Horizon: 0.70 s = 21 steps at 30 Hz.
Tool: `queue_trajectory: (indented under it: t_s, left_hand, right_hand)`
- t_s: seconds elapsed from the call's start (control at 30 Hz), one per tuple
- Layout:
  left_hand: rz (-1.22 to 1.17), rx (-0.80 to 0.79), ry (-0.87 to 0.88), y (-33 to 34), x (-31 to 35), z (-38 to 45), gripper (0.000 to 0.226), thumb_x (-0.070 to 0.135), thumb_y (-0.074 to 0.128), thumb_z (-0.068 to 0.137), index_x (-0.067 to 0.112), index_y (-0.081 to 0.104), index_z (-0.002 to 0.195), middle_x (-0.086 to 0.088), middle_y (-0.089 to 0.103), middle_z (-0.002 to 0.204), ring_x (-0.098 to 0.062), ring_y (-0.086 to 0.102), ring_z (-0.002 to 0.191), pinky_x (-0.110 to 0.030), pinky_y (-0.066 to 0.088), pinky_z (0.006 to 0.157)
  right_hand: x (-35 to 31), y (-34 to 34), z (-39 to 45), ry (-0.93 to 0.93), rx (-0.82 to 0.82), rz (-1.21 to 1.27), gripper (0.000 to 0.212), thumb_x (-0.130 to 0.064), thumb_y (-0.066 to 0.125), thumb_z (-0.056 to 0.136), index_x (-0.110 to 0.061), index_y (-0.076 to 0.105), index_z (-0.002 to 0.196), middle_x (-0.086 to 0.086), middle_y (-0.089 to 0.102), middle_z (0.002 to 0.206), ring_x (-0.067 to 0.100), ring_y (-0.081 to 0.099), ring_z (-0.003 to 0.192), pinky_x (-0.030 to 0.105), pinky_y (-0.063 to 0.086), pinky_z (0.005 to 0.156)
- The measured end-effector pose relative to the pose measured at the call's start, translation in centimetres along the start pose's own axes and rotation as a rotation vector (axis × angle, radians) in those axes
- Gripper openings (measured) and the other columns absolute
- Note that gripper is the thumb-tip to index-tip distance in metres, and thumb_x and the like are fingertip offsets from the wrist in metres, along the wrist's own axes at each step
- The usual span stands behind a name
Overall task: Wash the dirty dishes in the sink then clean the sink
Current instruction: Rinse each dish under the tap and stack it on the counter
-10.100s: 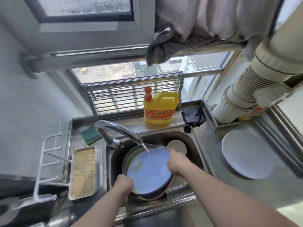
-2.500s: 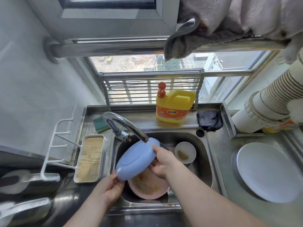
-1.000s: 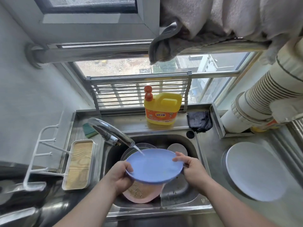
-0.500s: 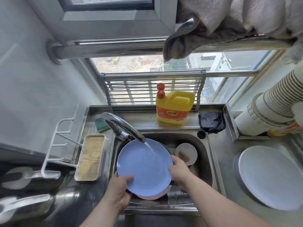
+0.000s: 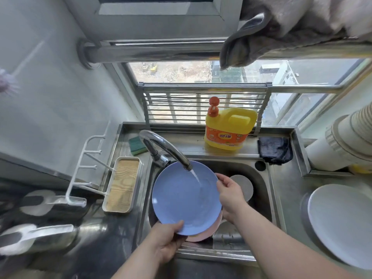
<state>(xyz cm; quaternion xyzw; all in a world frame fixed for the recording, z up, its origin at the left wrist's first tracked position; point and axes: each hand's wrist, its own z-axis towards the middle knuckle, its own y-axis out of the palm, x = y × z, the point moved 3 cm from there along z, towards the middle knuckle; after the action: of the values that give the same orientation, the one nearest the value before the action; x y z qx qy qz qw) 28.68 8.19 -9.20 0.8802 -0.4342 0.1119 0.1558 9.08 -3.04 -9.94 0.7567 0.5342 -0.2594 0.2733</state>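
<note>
We see a steel sink (image 5: pixel 267 190) set into a steel surface (image 5: pixel 287 208) under a window. Over the basin, both hands hold a blue plate (image 5: pixel 181 198), face up and tilted toward us. The left hand (image 5: pixel 165 240) has its grip on the near rim, thumb curled over the top edge. The right hand (image 5: pixel 229 194) takes the far right rim, fingers curled round the edge. Water runs from the faucet (image 5: pixel 165 148) onto the upper right part of the plate's face, which looks clean and wet.

Under the blue plate, inside the basin, lies a pink plate (image 5: pixel 201 236); only its near edge shows, so we cannot tell what is on it. A small white bowl (image 5: pixel 245 188) sits at the right of the basin, partly hidden by the right hand; we cannot tell its contents.

On the back ledge stand a yellow detergent jug (image 5: pixel 231 129) with a red pump, a green sponge (image 5: pixel 136 146) to the left behind the faucet, and a dark cloth (image 5: pixel 275 150) to the right. Left of the sink, a white tray (image 5: pixel 121 184) holds a wooden insert. On the surface at the right lies a large white plate (image 5: pixel 342 222), face up.
</note>
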Motion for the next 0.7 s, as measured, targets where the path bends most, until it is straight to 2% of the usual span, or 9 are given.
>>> queue_trajectory:
  t_s: [0.1, 0.2, 0.3, 0.37, 0.4, 0.5, 0.57, 0.63, 0.7]
  left_hand:
    - [-0.034, -0.051, -0.061, 0.9, -0.7, 0.1, 0.039, 0.0, 0.069, 0.093, 0.007, 0.065, 0.131, -0.019, 0.078, 0.112, -0.033, 0.079, 0.09, -0.041, 0.064, 0.063]
    - [-0.09, -0.111, -0.044, 1.9, -0.1, 0.0, 0.056, 0.019, 0.074, 0.083, 0.018, 0.063, 0.138, -0.015, 0.076, 0.124, -0.035, 0.076, 0.108, -0.045, 0.064, 0.075]
    - [-0.084, -0.198, -0.038, 2.8, 1.4, -0.4, 0.053, 0.028, 0.066, 0.09, 0.017, 0.062, 0.142, -0.018, 0.07, 0.135, -0.044, 0.069, 0.119, -0.061, 0.06, 0.088]
    - [-0.065, -0.256, -0.091, 2.7, 2.6, -0.6, 0.048, 0.028, 0.067, 0.089, 0.01, 0.072, 0.132, -0.024, 0.067, 0.136, -0.053, 0.066, 0.118, -0.073, 0.052, 0.09]
    - [-0.027, -0.257, -0.095, 2.3, 3.3, -0.6, 0.048, 0.025, 0.072, 0.08, 0.007, 0.076, 0.124, -0.027, 0.067, 0.134, -0.055, 0.067, 0.116, -0.074, 0.052, 0.09]
    - [0.18, -0.178, 0.012, 1.1, 4.9, -0.7, 0.066, 0.005, 0.064, 0.055, 0.004, 0.075, 0.12, -0.026, 0.074, 0.12, -0.049, 0.074, 0.099, -0.064, 0.058, 0.079]
    - [0.342, -0.064, 0.148, 0.6, 5.6, -1.1, 0.068, 0.002, 0.053, 0.051, 0.018, 0.073, 0.113, -0.018, 0.078, 0.109, -0.041, 0.077, 0.086, -0.052, 0.06, 0.066]
    - [0.472, 0.046, 0.287, 0.2, 5.7, -1.7, 0.063, 0.004, 0.049, 0.051, 0.03, 0.071, 0.104, -0.008, 0.078, 0.104, -0.037, 0.075, 0.089, -0.044, 0.059, 0.059]
    - [0.52, 0.135, 0.384, -0.2, 5.5, -2.2, 0.058, 0.009, 0.05, 0.054, 0.034, 0.071, 0.102, -0.002, 0.078, 0.099, -0.034, 0.072, 0.094, -0.046, 0.062, 0.061]
  right_hand:
    - [-1.9, -1.1, -0.2, -0.068, 0.009, -0.052, 0.012, -0.019, 0.073, 0.1, -0.02, 0.073, 0.112, 0.002, 0.081, 0.097, 0.024, 0.079, 0.089, 0.04, 0.066, 0.07]
    - [-3.5, -2.6, -0.1, -0.095, 0.006, -0.102, 0.011, -0.022, 0.07, 0.102, -0.021, 0.073, 0.113, 0.001, 0.081, 0.098, 0.024, 0.079, 0.09, 0.046, 0.067, 0.077]
    - [-3.9, -3.6, 0.4, -0.052, 0.001, -0.099, 0.011, -0.021, 0.069, 0.102, -0.02, 0.075, 0.111, 0.005, 0.081, 0.1, 0.027, 0.079, 0.089, 0.043, 0.066, 0.072]
    - [-3.4, -3.3, 0.5, 0.002, -0.032, -0.085, 0.012, -0.022, 0.071, 0.101, -0.018, 0.075, 0.111, 0.007, 0.081, 0.101, 0.029, 0.079, 0.09, 0.043, 0.065, 0.07]
    - [-2.9, -3.1, 0.6, 0.019, -0.03, -0.083, 0.011, -0.02, 0.072, 0.1, -0.017, 0.075, 0.11, 0.008, 0.081, 0.1, 0.03, 0.079, 0.089, 0.043, 0.064, 0.069]
    - [-1.6, -2.4, 0.8, 0.03, 0.111, -0.118, 0.013, -0.011, 0.075, 0.095, -0.016, 0.073, 0.107, 0.007, 0.079, 0.097, 0.03, 0.077, 0.088, 0.047, 0.065, 0.079]
    - [-1.4, -1.7, 0.5, -0.037, 0.218, -0.266, 0.02, -0.006, 0.073, 0.09, -0.019, 0.072, 0.105, 0.002, 0.077, 0.096, 0.025, 0.074, 0.091, 0.044, 0.062, 0.088]
    - [-1.0, 0.2, 0.0, -0.062, 0.157, -0.271, 0.026, 0.0, 0.076, 0.084, -0.018, 0.073, 0.102, -0.002, 0.077, 0.09, 0.016, 0.072, 0.081, 0.033, 0.061, 0.078]
    - [-0.8, 2.9, -0.4, -0.025, 0.009, -0.096, 0.025, 0.006, 0.079, 0.084, -0.009, 0.072, 0.102, 0.003, 0.075, 0.084, 0.014, 0.068, 0.068, 0.028, 0.059, 0.066]
